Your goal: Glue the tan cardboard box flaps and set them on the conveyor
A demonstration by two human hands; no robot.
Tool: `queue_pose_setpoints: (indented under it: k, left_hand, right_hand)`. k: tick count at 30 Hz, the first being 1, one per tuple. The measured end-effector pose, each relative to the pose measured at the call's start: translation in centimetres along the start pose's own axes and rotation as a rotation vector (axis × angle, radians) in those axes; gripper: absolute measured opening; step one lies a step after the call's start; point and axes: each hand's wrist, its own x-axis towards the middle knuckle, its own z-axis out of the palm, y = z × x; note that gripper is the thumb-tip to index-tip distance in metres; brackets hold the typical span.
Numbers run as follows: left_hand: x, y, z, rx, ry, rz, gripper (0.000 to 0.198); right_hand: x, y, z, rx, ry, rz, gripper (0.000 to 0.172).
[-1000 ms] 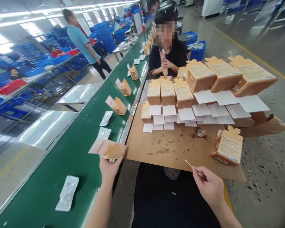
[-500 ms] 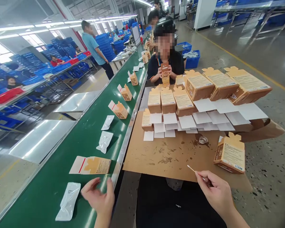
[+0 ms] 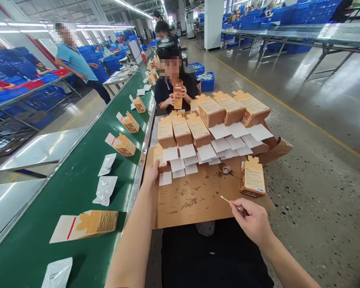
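On a cardboard sheet (image 3: 210,212), the front-left carton (image 3: 160,154) sits beside the left hand (image 3: 150,174), whose grip I cannot tell, while the right hand (image 3: 252,221) pinches a cotton swab (image 3: 225,199) back from its tip (image 3: 222,196), apparently to leave it clear.

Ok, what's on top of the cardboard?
Rows of boxes with white flaps, a lone box, a clear dish and dark stains. The boxes cover its far part; anything beneath them is hidden.
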Motion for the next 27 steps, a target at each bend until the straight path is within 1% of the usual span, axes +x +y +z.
queue_pose_setpoints:
  k: [2, 4, 6, 8, 10, 12, 15, 17, 18, 21, 27]
  left_hand:
    - [-2.7, -1.2, -1.7, -0.081, 0.007, -0.033, 0.048]
    - [-6.6, -3.1, -3.8, -0.238, 0.019, -0.050, 0.055]
    - [-11.0, -5.2, -5.1, -0.367, -0.013, -0.063, 0.068]
    - [-14.7, -6.7, -5.2, -0.393, -0.069, -0.078, 0.080]
    - [-17.0, -7.2, -4.4, -0.380, -0.095, -0.091, 0.084]
    - [-17.6, -6.9, -3.5, -0.378, -0.100, -0.101, 0.086]
    - [-17.0, -5.9, -3.1, -0.350, -0.148, -0.120, 0.089]
    - [-16.7, -5.4, -3.2, -0.325, -0.184, -0.128, 0.088]
    - [-16.7, -5.3, -3.3, -0.317, -0.192, -0.127, 0.088]
    - [-17.0, -5.4, -3.5, -0.300, -0.203, -0.111, 0.088]
    - [-17.3, -5.7, -3.5, -0.260, -0.216, -0.097, 0.091]
  right_hand:
    - [-0.3, 0.1, -0.5, 0.001, 0.011, 0.020, 0.029]
    - [-0.6, 0.1, -0.7, 0.003, -0.005, 0.035, 0.030]
    - [-1.1, -0.1, -0.3, 0.005, -0.038, 0.020, 0.030]
    - [-1.5, -0.5, 0.9, 0.006, -0.081, -0.025, 0.030]
    - [-1.9, -1.0, 3.0, 0.018, -0.134, -0.096, 0.031]
    - [-2.4, -1.4, 5.8, 0.042, -0.197, -0.168, 0.030]
    - [-3.4, -1.8, 10.0, 0.017, -0.297, -0.258, 0.029]
    - [-4.0, -2.0, 12.0, -0.052, -0.365, -0.319, 0.031]
    - [-4.2, -2.1, 12.6, -0.083, -0.390, -0.342, 0.032]
    - [-4.6, -2.2, 13.2, -0.114, -0.412, -0.349, 0.033]
    - [-3.7, -1.5, 12.5, -0.127, -0.392, -0.285, 0.033]
